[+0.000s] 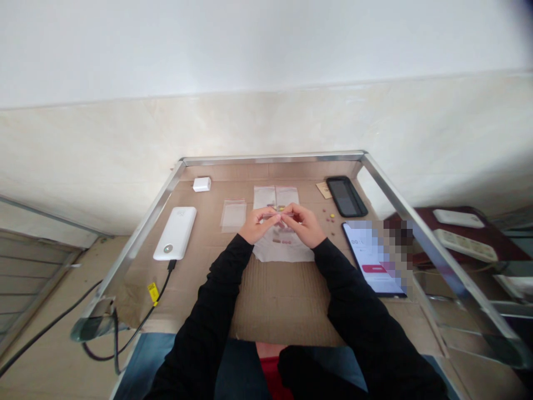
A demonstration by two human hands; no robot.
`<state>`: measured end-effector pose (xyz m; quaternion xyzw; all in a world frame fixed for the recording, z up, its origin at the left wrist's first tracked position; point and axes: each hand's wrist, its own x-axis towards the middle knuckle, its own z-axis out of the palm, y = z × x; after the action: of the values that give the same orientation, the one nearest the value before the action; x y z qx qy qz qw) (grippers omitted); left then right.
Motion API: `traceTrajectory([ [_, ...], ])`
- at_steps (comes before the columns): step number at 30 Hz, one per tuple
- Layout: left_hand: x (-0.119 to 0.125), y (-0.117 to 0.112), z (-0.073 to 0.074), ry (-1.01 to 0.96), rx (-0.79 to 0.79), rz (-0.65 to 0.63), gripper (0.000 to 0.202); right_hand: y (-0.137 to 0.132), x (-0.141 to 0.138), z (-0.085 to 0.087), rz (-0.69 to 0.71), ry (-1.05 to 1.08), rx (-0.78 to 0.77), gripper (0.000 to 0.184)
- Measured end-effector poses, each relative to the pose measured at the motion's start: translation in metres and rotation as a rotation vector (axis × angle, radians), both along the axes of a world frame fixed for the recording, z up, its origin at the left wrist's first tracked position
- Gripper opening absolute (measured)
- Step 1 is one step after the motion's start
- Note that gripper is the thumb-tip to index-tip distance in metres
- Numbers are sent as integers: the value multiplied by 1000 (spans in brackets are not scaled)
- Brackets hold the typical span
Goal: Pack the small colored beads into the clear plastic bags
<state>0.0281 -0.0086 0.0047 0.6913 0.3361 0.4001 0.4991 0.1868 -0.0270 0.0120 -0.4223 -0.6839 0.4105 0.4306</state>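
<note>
My left hand (259, 225) and my right hand (302, 224) meet at the fingertips above the middle of the table. Both pinch a thin, small reddish item (273, 214), too small to identify and partly hidden by my fingers. Beneath them lies a clear plastic bag on white paper (283, 250), with small printed packets inside. A second clear bag (233, 215) lies left of my left hand. Several small brown and yellow beads (330, 218) are scattered right of my right hand.
Brown cardboard (283, 305) covers a metal-framed table (270, 159). On it are a white power bank (175, 233) with a black cable, a white charger (202, 184), a black phone (346, 196) and a lit phone (368, 261). A power strip (465, 245) sits on a dark surface to the right.
</note>
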Motion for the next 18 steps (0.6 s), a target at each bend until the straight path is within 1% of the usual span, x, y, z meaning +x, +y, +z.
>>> traceTrajectory([
  [3, 1, -1, 2, -8, -2, -20, 26, 2, 0, -2, 7, 20, -22, 24],
  [7, -1, -2, 3, -22, -17, -13, 27, 3, 0, -2, 17, 40, -42, 26],
  [12, -2, -2, 6, 26, 24, 42, 31, 3, 1, 0, 18, 75, -108, 27],
  [15, -1, -2, 9, 27, 3, 72, 34, 3, 2, 1, 3, 63, -90, 28],
  [18, -1, -3, 12, 35, 21, 79, 37, 3, 3, 1, -16, 59, -64, 29],
])
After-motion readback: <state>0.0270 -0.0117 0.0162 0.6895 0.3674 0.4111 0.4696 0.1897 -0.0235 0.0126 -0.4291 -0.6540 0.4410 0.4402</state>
